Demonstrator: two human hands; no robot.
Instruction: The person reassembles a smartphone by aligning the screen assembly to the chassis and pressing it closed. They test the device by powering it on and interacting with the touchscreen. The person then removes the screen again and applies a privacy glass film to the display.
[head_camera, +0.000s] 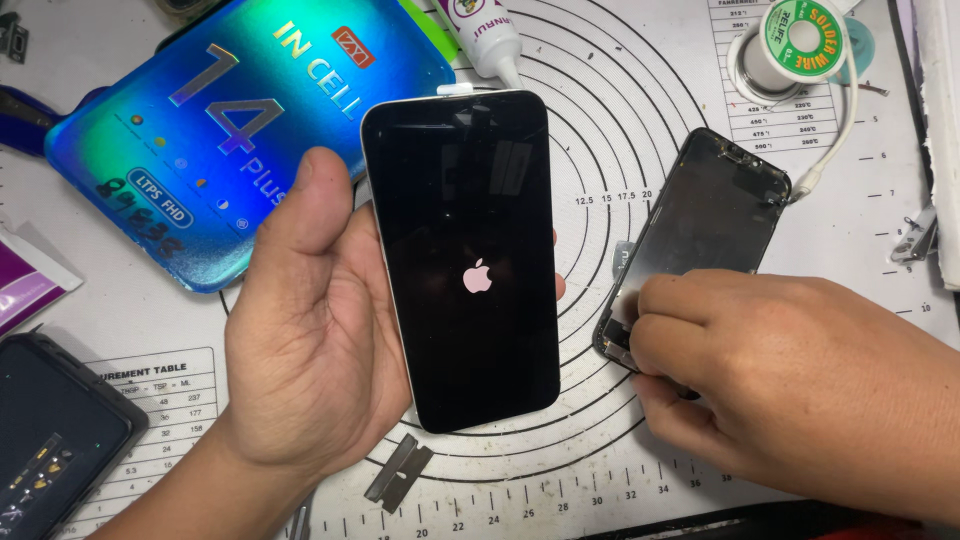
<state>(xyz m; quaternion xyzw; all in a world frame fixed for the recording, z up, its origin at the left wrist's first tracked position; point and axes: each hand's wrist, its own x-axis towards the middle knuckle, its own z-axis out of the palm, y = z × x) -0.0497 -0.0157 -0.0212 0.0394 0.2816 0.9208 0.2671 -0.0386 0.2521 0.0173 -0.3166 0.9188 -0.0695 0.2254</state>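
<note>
My left hand (305, 330) holds a white-edged smartphone (465, 260) upright above the mat; its black screen shows a small pale logo in the middle. My thumb rests on its left edge and fingertips show past its right edge. My right hand (790, 375) rests on the lower end of a loose dark screen panel (710, 215) lying tilted on the mat, fingers curled over its bottom corner. Whether the fingers pinch the panel cannot be told.
A shiny blue box (230, 130) lies at upper left. A razor blade (398, 473) sits below the phone on the white work mat (590, 150). A solder wire spool (795, 45), a white cable (845, 130), a glue tube (485, 35) and a dark device (55, 440) surround it.
</note>
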